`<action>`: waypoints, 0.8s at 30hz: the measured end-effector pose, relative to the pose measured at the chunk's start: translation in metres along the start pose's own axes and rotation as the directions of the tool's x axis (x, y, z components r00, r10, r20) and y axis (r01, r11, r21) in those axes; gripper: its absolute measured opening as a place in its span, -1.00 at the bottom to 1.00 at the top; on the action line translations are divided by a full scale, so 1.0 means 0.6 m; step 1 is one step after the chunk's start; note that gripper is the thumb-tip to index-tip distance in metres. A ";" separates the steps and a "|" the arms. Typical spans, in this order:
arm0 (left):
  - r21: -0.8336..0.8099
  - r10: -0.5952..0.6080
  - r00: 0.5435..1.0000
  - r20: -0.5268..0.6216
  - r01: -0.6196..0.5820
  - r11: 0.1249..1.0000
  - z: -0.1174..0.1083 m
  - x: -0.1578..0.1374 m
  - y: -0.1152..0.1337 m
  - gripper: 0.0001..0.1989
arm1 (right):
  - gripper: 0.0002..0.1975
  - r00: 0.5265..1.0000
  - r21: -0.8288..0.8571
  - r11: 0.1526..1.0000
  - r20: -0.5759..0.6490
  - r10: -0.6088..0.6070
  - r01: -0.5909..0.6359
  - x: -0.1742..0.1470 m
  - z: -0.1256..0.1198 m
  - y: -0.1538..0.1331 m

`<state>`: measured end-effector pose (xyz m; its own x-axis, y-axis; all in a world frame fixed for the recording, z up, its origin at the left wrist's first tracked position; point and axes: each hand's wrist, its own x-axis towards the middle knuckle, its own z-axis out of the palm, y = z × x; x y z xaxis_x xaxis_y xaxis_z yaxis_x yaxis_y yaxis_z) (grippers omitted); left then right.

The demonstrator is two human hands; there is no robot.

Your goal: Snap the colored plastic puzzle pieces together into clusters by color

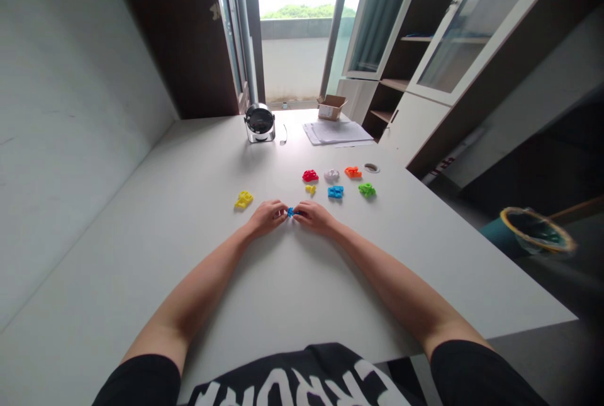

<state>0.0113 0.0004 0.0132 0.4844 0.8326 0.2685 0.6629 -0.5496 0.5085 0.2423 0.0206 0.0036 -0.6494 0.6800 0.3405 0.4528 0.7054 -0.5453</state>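
Note:
Between my fingertips, low over the white table [198,160], is a small blue plastic piece [290,211], partly covered by the fingers. My left hand [270,216] pinches its left side, and my right hand [313,216] grips it from the right. To the left of my left hand lies a yellow plastic piece [244,199]. Beyond my right hand are a small yellow piece [310,189], a blue piece [335,192], a red piece [310,175], a white piece [331,174], an orange piece [353,172] and a green piece [367,189].
At the far edge stand a round black-and-silver device [260,123] and an open cardboard box [331,107]. Papers [338,133] lie before the box. A cable hole [371,168] sits near the right edge. A bin [538,230] is on the floor at right; a wall rises at left.

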 end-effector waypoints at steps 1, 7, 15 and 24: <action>-0.003 0.000 1.000 0.000 0.000 1.000 0.000 0.000 0.000 -0.81 | -0.85 1.000 0.002 1.000 -0.001 -0.004 0.004 0.000 0.001 0.000; -0.013 -0.012 1.000 -0.025 0.012 1.000 0.002 0.000 0.002 -0.75 | -0.84 1.000 -0.013 1.000 -0.004 0.020 -0.020 0.001 0.006 0.005; -0.028 0.012 1.000 -0.024 -0.012 1.000 0.001 -0.001 0.000 -0.74 | -0.72 1.000 -0.039 0.999 0.020 0.009 -0.008 0.004 0.007 0.009; -0.010 0.016 1.000 -0.020 -0.016 1.000 0.000 -0.001 0.003 -0.79 | -0.72 0.999 -0.023 1.000 0.038 -0.016 0.017 0.004 0.005 0.008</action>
<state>0.0125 -0.0010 0.0138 0.4838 0.8248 0.2926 0.6489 -0.5624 0.5124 0.2407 0.0251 -0.0004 -0.6790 0.6608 0.3200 0.4556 0.7209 -0.5222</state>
